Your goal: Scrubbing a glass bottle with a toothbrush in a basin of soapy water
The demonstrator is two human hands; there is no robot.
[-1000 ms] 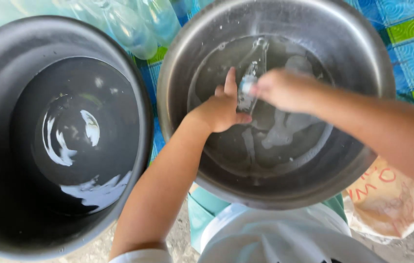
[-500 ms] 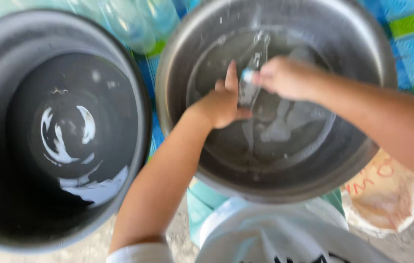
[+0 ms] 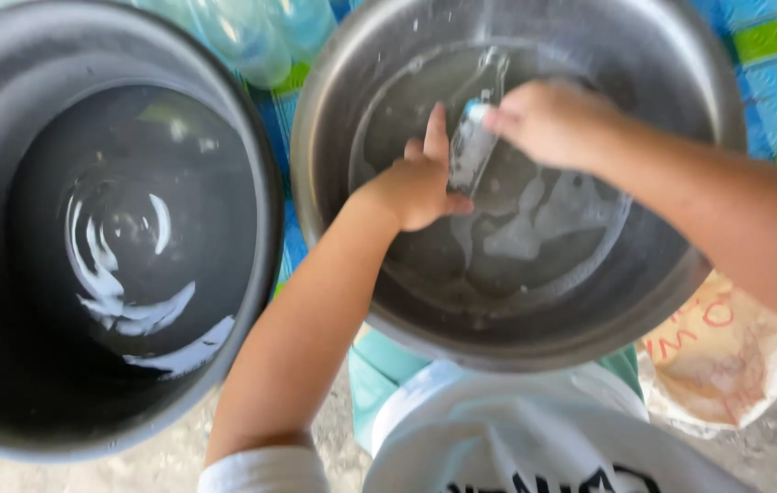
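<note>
A small clear plastic bottle (image 3: pixel 472 146) is held upright over the water in a wide metal basin (image 3: pixel 681 274). My left hand (image 3: pixel 416 187) wraps its lower part from the left. My right hand (image 3: pixel 548 119) grips its top end from the right, fingers at the cap. Soapy water with pale foam patches (image 3: pixel 516 233) lies in the basin under both hands.
A big dark grey tub (image 3: pixel 115 237) with rippling water stands left of the basin. Several clear plastic bottles (image 3: pixel 261 32) lie behind, between the two. A blue and green woven mat (image 3: pixel 776 64) is at the right, a printed sack (image 3: pixel 717 351) lower right.
Both hands stay on the bottle. The view has shifted a little and the hands sit slightly higher in the basin; the water in the tub keeps rippling.
</note>
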